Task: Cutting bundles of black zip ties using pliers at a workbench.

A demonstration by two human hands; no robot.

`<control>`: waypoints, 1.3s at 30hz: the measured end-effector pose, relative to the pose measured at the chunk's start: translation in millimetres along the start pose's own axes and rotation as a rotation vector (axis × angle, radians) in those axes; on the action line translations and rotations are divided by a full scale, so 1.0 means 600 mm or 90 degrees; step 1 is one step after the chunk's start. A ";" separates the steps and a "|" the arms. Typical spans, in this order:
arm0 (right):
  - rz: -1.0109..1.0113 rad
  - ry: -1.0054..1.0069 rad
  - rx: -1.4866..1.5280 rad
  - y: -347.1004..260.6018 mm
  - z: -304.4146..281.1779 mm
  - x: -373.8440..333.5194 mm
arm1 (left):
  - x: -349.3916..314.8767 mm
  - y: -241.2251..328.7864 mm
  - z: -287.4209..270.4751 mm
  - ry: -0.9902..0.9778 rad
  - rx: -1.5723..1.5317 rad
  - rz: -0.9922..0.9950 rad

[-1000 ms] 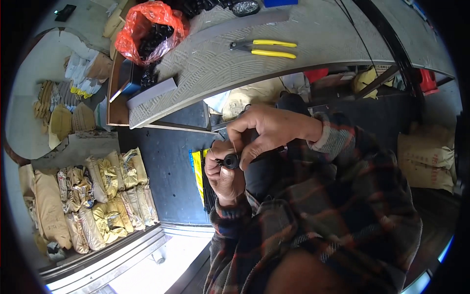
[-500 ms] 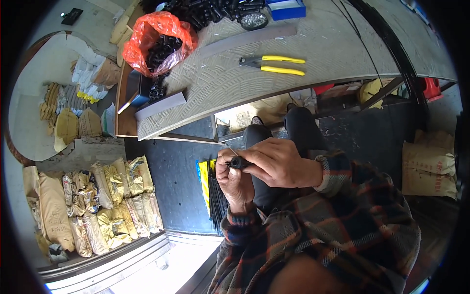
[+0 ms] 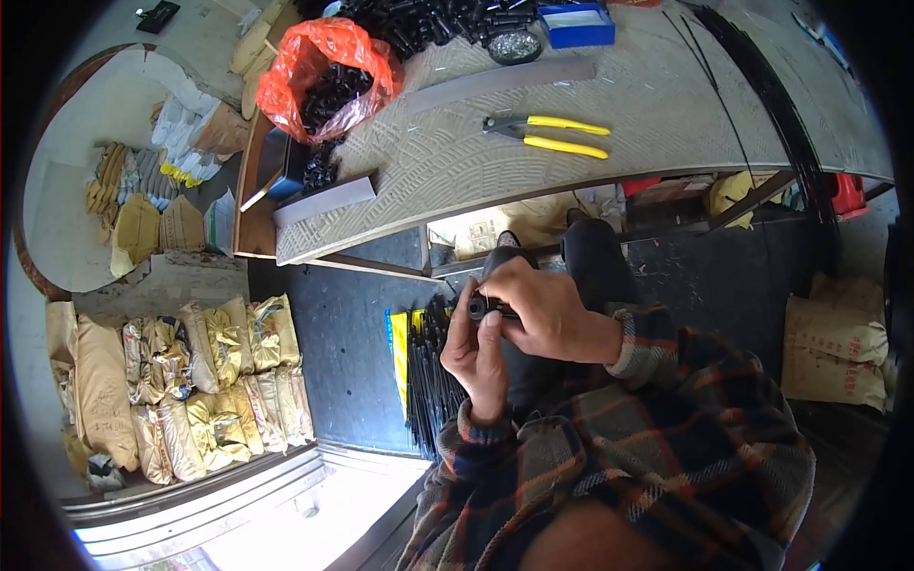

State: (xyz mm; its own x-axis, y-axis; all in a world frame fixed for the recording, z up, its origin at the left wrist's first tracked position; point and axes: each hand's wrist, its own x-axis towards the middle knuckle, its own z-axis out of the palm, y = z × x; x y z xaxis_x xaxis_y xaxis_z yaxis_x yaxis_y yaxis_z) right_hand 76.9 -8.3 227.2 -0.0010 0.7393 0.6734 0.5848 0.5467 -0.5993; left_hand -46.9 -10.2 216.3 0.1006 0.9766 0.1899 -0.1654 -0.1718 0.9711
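Observation:
In front of my lap, both hands meet at a short black tubular part (image 3: 478, 309), its round open end turned toward me. My left hand (image 3: 474, 366) pinches it between thumb and fingers near that end. My right hand (image 3: 552, 322) is closed from the other side, its fingers curled over the part and covering most of it. Whether the right fingertips also hold something small and thin, I cannot make out. A bundle of thin black rods (image 3: 433, 385) stands by my left forearm, next to a yellow plastic wrapper (image 3: 400, 366).
Yellow-handled cutting pliers (image 3: 564, 146) lie on the table (image 3: 457, 157). Behind them are a red plastic bag (image 3: 290, 76) of black parts, a dish (image 3: 515, 48) of small metal pieces and a blue box (image 3: 579, 35). Long black rods (image 3: 776, 109) overhang the table's right side. Sacks (image 3: 105, 390) stand left.
Both hands have shifted slightly right with the black part. My left fingers have straightened and reach further up around it. The view has turned a little, so the table appears shifted right.

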 end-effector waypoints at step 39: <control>0.055 -0.081 -0.550 0.236 -0.115 0.100 | 0.036 0.012 0.012 -0.123 -0.094 0.045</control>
State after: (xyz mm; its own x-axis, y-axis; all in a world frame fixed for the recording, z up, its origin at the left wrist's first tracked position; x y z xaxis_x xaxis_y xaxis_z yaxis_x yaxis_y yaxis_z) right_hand 215.3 86.3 212.8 0.0117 0.8308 0.5564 0.9967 0.0353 -0.0737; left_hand -38.7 8.5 228.4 0.2674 0.9177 0.2937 -0.3186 -0.2035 0.9258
